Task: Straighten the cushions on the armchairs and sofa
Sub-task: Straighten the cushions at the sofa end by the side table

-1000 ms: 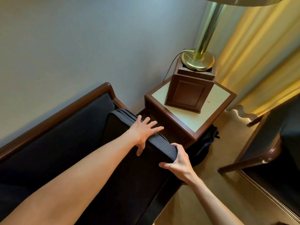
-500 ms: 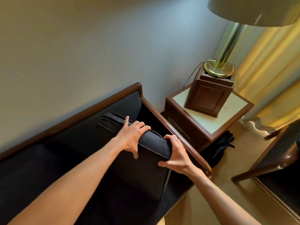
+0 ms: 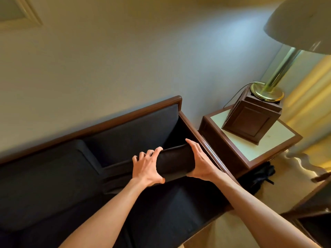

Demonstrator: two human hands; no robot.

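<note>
Gripping dark cushion at sofa right end, beside wooden armrest. My left hand clamps its left edge, fingers curled over top; right hand presses flat against right edge. Two-sided hold probably for seating it square into corner.

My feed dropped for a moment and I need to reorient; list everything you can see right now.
sofa: one, dark upholstery, brown wood frame, against the wall
cushion: one, black, held over the sofa's right end
back cushion: one, black, left on the sofa
side table: one, brown with pale top, right of the sofa
lamp: one, brass stem, brown wooden base, on the side table
bag: one, black, on the floor under the table
curtain: yellow, far right
left hand: gripping the cushion
right hand: gripping the cushion
</note>
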